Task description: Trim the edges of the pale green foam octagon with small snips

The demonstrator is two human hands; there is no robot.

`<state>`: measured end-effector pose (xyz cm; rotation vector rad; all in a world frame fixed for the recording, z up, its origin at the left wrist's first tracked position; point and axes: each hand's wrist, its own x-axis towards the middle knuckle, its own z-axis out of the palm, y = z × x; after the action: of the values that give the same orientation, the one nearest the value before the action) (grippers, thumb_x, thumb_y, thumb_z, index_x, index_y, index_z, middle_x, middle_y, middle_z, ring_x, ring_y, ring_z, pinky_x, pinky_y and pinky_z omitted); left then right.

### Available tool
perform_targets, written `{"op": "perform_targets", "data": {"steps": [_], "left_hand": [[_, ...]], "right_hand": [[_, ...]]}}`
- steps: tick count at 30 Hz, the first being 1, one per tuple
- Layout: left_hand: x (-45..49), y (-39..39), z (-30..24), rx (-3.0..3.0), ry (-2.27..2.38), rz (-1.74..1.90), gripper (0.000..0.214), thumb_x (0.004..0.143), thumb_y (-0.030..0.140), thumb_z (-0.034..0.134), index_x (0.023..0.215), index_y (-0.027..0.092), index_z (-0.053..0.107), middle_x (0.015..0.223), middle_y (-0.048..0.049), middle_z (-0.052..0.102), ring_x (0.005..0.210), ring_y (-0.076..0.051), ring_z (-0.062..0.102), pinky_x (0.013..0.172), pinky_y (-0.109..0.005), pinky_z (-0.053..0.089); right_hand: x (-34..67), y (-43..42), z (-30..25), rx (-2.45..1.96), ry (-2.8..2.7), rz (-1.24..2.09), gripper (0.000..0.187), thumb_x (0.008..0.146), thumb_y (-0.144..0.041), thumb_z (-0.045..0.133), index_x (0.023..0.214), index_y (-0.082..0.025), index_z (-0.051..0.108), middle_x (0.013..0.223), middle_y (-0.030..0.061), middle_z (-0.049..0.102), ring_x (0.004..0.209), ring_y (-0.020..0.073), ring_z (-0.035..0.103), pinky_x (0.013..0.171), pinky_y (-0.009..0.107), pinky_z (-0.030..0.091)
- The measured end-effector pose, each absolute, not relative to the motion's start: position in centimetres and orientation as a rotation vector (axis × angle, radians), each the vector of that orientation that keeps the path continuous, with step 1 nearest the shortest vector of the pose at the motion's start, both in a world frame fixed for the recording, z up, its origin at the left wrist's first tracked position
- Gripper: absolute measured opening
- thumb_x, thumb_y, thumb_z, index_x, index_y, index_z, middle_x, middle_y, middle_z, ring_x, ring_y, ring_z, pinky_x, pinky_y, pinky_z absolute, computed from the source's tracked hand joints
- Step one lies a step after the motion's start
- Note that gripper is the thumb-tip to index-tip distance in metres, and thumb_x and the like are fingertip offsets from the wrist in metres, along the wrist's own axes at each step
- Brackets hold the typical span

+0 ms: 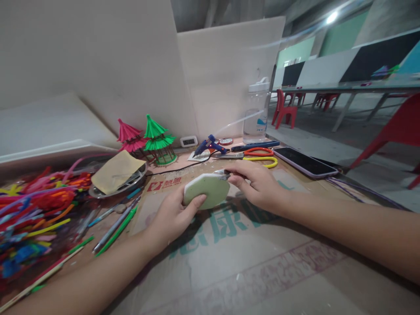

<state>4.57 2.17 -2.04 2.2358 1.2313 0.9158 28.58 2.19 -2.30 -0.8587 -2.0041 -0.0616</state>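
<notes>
My left hand (175,212) grips a light green foam board piece (210,192), roughly octagonal with a white edge, its thumb lying flat on the green face. The piece is held tilted above the cardboard. In my right hand (254,183), a small grey metal tool (223,173) is pinched between thumb and fingers. It looks like a knife blade, and its tip meets the upper right edge of the foam piece. Most of the tool is hidden by the fingers, so I cannot tell its exact kind.
Behind the hands lie scissors (262,156), a blue hot glue gun (210,145), a phone (305,162) and a water bottle (256,116). Red and green pipe-cleaner pavilions (160,142) stand back left. Colourful pipe cleaners (39,210) fill the left side. Printed cardboard (249,267) covers the table.
</notes>
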Motion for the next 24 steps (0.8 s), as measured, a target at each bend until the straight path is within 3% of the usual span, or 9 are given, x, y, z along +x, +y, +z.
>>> {"op": "perform_targets", "data": {"steps": [11,24], "left_hand": [[4.3,1.8,-1.9,2.476,1.166,0.827,0.018,0.090,0.032,0.051,0.095,0.018,0.061,0.086,-0.0020,0.071,0.076,-0.018,0.065,0.066,-0.026,0.049],[4.4,1.6,-1.8,2.453,1.119,0.805,0.017,0.091,0.033,0.051,0.097,0.019,0.059,0.087,-0.0015,0.069,0.077,-0.017,0.063,0.069,-0.026,0.048]], "right_hand": [[27.9,1.0,-1.4,-0.817,-2.086,-0.179,0.032,0.100,-0.034,0.044,0.106,-0.012,0.065,0.089,0.0096,0.070,0.081,0.0195,0.061,0.074,0.031,0.047],[28.0,1.1,-1.6,-0.769,-2.080,-0.183,0.032,0.101,-0.037,0.040,0.106,-0.017,0.065,0.085,0.0064,0.068,0.076,0.0176,0.059,0.069,0.029,0.045]]}}
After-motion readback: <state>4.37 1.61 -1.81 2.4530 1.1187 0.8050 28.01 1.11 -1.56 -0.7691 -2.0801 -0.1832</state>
